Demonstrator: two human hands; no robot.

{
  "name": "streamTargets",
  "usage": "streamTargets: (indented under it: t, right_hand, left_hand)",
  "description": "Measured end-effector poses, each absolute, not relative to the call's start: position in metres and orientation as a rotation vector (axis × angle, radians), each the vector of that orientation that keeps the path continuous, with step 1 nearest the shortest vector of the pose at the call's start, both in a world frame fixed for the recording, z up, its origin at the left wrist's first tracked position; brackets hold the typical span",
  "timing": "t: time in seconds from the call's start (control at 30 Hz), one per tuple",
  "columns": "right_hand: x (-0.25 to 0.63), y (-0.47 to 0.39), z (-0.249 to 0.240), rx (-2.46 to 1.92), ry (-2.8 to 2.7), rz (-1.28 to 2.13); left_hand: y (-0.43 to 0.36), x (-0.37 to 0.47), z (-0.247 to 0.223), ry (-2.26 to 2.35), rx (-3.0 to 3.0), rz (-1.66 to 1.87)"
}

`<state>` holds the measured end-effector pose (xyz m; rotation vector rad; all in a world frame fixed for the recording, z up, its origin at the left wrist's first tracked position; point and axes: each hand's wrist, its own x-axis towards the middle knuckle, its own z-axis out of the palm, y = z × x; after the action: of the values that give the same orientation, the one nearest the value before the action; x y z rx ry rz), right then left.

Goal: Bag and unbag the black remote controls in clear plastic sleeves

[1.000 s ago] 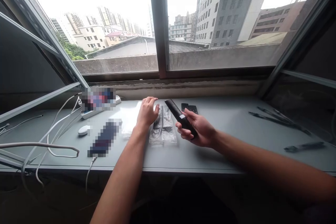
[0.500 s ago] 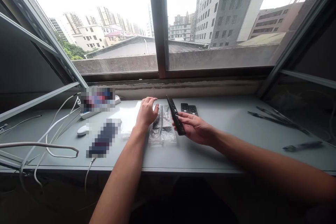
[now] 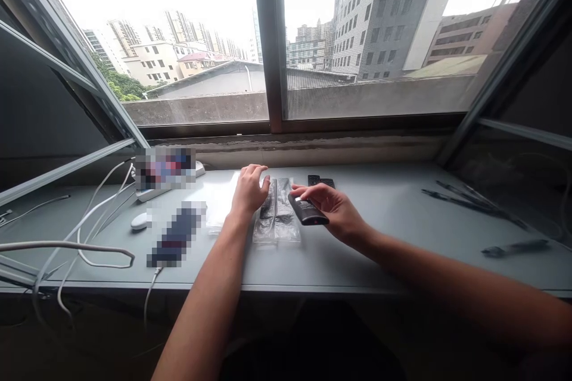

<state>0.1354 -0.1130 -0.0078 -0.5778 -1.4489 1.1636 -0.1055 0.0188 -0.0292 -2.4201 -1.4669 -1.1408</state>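
Remote control sits clamped in the grip of the right hand above the desk, lifted but, I'd judge, not yet finished with, two more remotes just beyond that grip, plastic packaging to its left beside the left hand, fingers loosely apart.

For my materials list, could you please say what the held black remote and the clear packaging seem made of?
Black remote: probably hard plastic, satin-looking, judging by its soft sheen. Clear packaging: likely thin plastic film, glossy, given its creases and bright highlights.
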Motion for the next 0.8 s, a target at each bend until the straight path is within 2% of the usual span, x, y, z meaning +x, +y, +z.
streamTargets:
  t: [0.4,0.57,0.8]
  right_hand:
    - [0.137,-0.114,-0.012,-0.785,-1.459,1.158]
    - [0.143,-0.107,-0.012,-0.910,-1.634,0.942]
    - [0.156,-0.089,-0.017,-1.119,-2.133,0.346]
  left_hand:
    - [0.020,-0.105,-0.030,-1.459,-2.439,-1.135]
    - [0.022,-0.106,-0.033,-1.435,-2.432,-1.141]
    - [0.023,-0.106,-0.032,-1.443,-2.445,-1.137]
